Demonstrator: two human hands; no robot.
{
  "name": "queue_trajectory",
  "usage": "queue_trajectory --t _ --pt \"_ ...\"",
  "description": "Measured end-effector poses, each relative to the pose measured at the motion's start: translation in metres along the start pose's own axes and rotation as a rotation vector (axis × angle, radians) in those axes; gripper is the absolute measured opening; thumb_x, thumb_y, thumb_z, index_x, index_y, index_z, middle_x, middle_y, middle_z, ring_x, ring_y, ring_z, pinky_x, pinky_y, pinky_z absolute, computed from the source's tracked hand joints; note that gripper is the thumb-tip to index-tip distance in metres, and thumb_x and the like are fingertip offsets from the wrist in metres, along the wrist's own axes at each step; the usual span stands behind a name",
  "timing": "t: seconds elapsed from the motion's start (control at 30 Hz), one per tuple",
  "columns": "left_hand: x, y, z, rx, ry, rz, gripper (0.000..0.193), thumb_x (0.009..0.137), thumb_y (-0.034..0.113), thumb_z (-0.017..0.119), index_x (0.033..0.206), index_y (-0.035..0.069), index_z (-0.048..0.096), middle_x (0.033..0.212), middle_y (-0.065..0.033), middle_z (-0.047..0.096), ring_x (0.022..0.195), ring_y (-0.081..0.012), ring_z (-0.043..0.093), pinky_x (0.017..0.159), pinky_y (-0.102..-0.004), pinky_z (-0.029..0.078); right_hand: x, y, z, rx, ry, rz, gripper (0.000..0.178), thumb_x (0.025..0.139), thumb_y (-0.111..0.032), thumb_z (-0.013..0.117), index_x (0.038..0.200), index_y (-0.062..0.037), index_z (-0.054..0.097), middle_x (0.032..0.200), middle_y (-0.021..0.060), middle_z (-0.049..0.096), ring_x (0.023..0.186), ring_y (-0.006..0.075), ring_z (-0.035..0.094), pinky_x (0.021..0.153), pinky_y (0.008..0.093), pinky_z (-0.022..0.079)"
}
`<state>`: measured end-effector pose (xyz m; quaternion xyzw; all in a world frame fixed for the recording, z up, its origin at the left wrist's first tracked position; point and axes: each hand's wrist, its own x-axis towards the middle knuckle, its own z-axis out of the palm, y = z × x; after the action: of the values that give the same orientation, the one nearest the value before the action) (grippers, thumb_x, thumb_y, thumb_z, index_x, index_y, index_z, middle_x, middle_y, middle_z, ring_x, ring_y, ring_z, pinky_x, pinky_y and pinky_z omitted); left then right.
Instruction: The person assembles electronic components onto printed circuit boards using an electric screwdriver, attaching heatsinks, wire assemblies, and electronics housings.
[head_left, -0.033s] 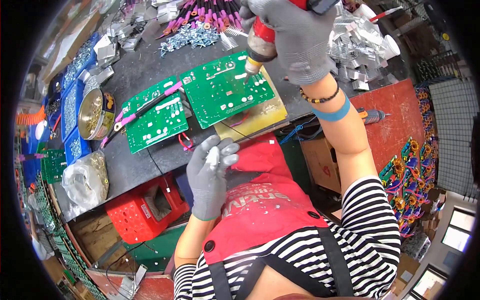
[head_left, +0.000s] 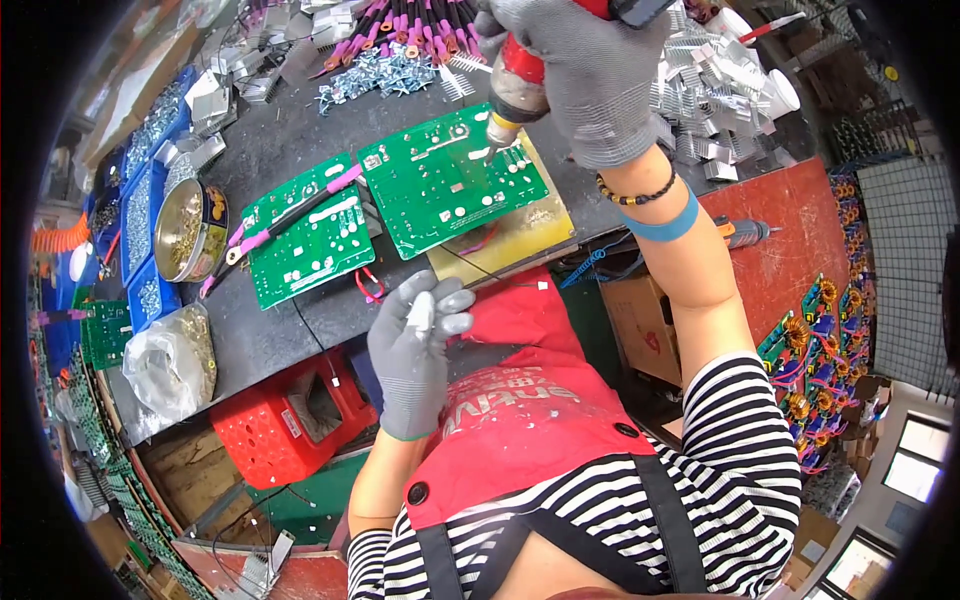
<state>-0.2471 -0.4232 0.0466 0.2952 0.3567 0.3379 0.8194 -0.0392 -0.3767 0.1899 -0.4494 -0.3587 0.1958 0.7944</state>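
My right hand (head_left: 605,85), in a grey glove, is closed round a red and black power screwdriver (head_left: 520,75). The driver's bit points down at the right part of a large green circuit board (head_left: 440,190); whether it touches cannot be told. That board rests partly over a yellow plate (head_left: 545,220). My left hand (head_left: 412,335), also gloved, is held in front of the bench with its fingers curled in. Something whitish shows at those fingers, perhaps the glove's tip. Beside the large board lies a second green board (head_left: 320,255), with a black cable (head_left: 290,217) with pink ends across it.
Metal heatsinks (head_left: 705,90) are heaped at the right, and screws (head_left: 375,80) at the back. A bowl of small brass-coloured parts (head_left: 185,235), blue bins (head_left: 140,215) and a plastic bag (head_left: 170,360) stand left. Below the bench is a red crate (head_left: 265,430).
My left hand has shifted slightly left. My right hand and the power screwdriver have moved a little left, with the bit still over the large board.
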Motion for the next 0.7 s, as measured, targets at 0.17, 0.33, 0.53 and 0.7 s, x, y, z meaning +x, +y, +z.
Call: queue_trajectory --t 0.17,0.33,0.53,0.7 --pt "0.018 0.014 0.005 0.14 0.226 0.061 0.024 0.095 0.015 0.058 0.109 -0.004 0.056 0.079 -0.013 0.063 0.055 -0.0131 0.058 0.038 -0.0223 0.043 0.009 0.041 -0.015 -0.22 0.039 -0.212 0.015 0.074 -0.003 0.069 0.086 -0.0049 0.061 0.068 -0.0026 0.059 0.057 0.008 0.057 0.054 0.023 0.046" --pt "0.027 0.02 0.011 0.183 0.241 0.107 0.023 0.094 0.015 0.059 0.108 -0.004 0.059 0.079 -0.0127 0.064 0.054 -0.0107 0.058 0.038 -0.0209 0.043 0.017 0.07 -0.025 -0.134 -0.149 -0.546 0.021 0.074 -0.003 0.069 0.093 -0.0046 0.06 0.078 -0.0004 0.062 0.068 0.0085 0.06 0.06 0.0237 0.048" --pt "0.031 0.021 0.016 0.218 0.254 0.109 0.022 0.093 0.014 0.06 0.105 -0.004 0.058 0.077 -0.0116 0.064 0.052 -0.0106 0.056 0.037 -0.0206 0.041 0.003 0.084 -0.022 -0.379 0.089 -0.322 0.025 0.076 -0.003 0.067 0.098 -0.0072 0.057 0.089 0.001 0.063 0.074 0.0115 0.062 0.064 0.0246 0.049" --pt "0.029 0.023 0.017 0.213 0.245 0.119 0.021 0.093 0.013 0.06 0.105 -0.004 0.057 0.077 -0.0118 0.064 0.053 -0.0106 0.056 0.037 -0.0205 0.041 0.002 0.068 -0.027 0.194 0.012 -0.089 0.028 0.078 -0.006 0.065 0.104 -0.0089 0.054 0.09 0.0008 0.06 0.078 0.0134 0.062 0.067 0.0224 0.048"
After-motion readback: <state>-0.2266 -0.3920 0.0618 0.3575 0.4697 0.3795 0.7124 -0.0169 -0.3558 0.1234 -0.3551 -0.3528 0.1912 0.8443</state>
